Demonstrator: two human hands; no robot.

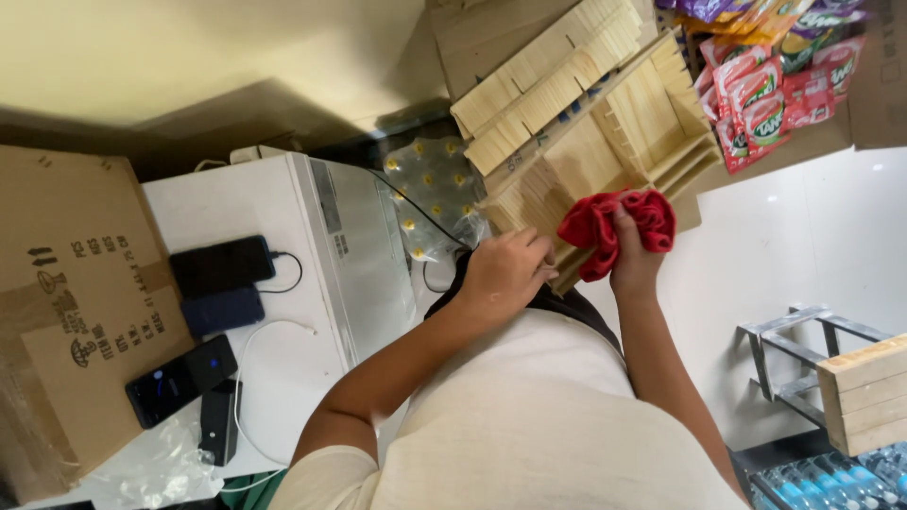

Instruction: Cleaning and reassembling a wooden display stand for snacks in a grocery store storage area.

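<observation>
Head view shows our right hand (631,260) with its fingers closed around a bunched red cloth (616,227), pressed against the front edge of the slotted wooden rack (605,142). Our left hand (503,274) grips the rack's lower left edge, fingers curled on the wood. To wipe well, we judge the left should brace firmly while the cloth works along each slat. Snack packets (770,85) hang just beyond; phones (222,269) lie well apart on the white worktop (283,378).

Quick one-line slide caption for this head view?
Right hand presses a red cloth against a slotted wooden rack while the left hand steadies its edge.
</observation>
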